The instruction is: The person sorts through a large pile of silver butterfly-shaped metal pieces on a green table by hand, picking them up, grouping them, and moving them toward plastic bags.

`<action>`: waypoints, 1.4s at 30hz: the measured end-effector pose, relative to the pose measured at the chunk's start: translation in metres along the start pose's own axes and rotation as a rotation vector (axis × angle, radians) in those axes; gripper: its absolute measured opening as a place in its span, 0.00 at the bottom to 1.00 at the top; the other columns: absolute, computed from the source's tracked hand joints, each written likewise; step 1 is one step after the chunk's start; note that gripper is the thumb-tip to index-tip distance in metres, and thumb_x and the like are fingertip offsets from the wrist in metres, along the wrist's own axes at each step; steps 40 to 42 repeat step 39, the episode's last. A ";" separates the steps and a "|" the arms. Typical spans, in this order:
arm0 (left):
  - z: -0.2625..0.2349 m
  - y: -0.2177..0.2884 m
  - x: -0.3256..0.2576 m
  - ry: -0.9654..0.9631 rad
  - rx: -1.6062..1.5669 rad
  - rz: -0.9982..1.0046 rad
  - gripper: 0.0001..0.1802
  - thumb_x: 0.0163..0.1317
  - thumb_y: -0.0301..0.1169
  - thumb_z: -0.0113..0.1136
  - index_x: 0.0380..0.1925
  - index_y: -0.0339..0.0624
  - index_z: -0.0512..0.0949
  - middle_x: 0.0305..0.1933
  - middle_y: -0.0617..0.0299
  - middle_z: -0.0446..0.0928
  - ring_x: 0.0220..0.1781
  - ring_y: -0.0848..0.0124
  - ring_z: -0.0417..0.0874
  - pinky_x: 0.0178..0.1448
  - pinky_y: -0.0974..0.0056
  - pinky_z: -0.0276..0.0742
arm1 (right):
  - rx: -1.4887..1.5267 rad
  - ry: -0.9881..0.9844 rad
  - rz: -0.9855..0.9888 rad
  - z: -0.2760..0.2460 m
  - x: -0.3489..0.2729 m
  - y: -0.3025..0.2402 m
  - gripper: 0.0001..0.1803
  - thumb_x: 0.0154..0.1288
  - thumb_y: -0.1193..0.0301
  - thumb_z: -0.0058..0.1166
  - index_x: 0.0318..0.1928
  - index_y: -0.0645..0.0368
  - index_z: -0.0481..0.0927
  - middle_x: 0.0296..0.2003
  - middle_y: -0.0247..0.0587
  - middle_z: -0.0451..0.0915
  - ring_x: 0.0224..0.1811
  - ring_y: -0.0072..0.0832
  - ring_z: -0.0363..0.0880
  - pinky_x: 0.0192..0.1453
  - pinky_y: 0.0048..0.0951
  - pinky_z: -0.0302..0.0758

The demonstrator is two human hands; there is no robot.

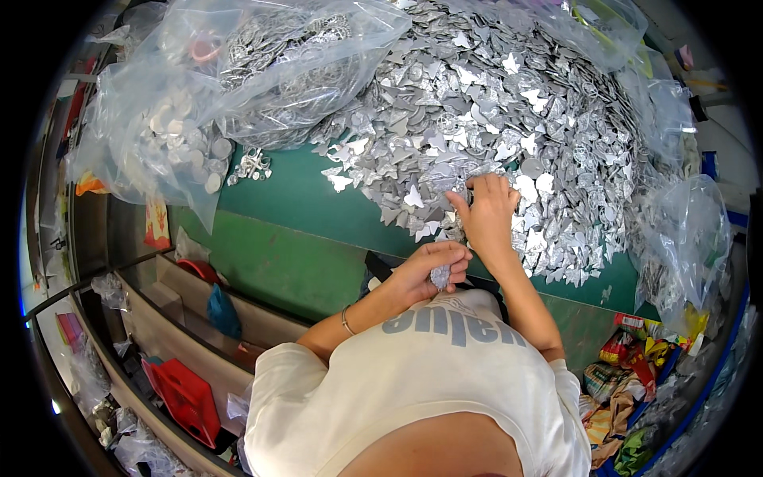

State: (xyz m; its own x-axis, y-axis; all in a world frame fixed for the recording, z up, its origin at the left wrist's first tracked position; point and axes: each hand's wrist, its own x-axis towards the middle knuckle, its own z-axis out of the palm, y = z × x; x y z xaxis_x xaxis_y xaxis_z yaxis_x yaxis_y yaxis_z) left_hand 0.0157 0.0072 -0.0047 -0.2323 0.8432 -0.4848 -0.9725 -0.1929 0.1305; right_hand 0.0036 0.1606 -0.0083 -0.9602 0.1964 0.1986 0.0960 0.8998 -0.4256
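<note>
A broad heap of small flat silver metal pieces (445, 119), many of them butterfly-shaped and some round, covers much of the green tabletop (310, 187). At the table's near edge, my left hand (435, 269) is closed around a small grey metal piece (440, 276), part of which shows between the fingers. My right hand (489, 211) reaches into the near side of the heap. Its fingers are bent down among the pieces and the thumb stands apart. The fingertips are partly hidden, so what they touch or hold cannot be made out.
Clear plastic bags (294, 87) of metal pieces stand at the far left, beside a small cluster of shiny parts (253, 165). Another clear bag (683, 238) lies at the right. A red plastic basket (187, 397) is low on the left; colourful wrappers (628, 366) pile at lower right.
</note>
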 end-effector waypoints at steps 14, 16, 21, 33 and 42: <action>-0.002 0.001 -0.012 0.093 -0.020 0.150 0.06 0.59 0.27 0.55 0.36 0.38 0.74 0.27 0.64 0.67 0.27 0.73 0.69 0.24 0.71 0.62 | 0.445 0.019 -0.072 0.027 0.006 -0.017 0.24 0.45 0.72 0.63 0.44 0.71 0.72 0.44 0.50 0.71 0.48 0.45 0.65 0.54 0.39 0.62; -0.005 0.003 -0.015 0.084 -0.055 0.189 0.06 0.59 0.27 0.55 0.35 0.38 0.74 0.26 0.64 0.67 0.27 0.73 0.69 0.24 0.71 0.62 | 0.498 -0.006 -0.103 0.025 0.011 -0.028 0.22 0.48 0.76 0.59 0.46 0.69 0.72 0.47 0.49 0.71 0.49 0.46 0.65 0.54 0.38 0.64; -0.018 0.008 -0.025 0.026 -0.072 0.244 0.04 0.58 0.26 0.54 0.34 0.38 0.73 0.27 0.64 0.67 0.27 0.74 0.68 0.24 0.72 0.61 | 0.604 -0.126 -0.318 0.022 0.022 -0.050 0.18 0.51 0.81 0.54 0.46 0.66 0.74 0.51 0.48 0.70 0.57 0.46 0.63 0.59 0.38 0.64; -0.023 0.016 -0.027 0.069 0.197 0.261 0.20 0.59 0.27 0.55 0.52 0.38 0.69 0.44 0.56 0.74 0.35 0.74 0.76 0.31 0.70 0.75 | 0.183 -0.150 -0.070 -0.005 0.009 -0.013 0.19 0.48 0.72 0.61 0.42 0.69 0.75 0.46 0.46 0.72 0.52 0.45 0.65 0.56 0.41 0.62; -0.031 0.016 -0.029 0.207 0.205 0.247 0.23 0.57 0.26 0.57 0.55 0.38 0.68 0.44 0.54 0.75 0.33 0.71 0.76 0.34 0.70 0.78 | 0.262 -0.175 -0.203 0.008 -0.011 -0.015 0.28 0.46 0.70 0.63 0.49 0.69 0.72 0.58 0.49 0.62 0.60 0.49 0.58 0.59 0.44 0.59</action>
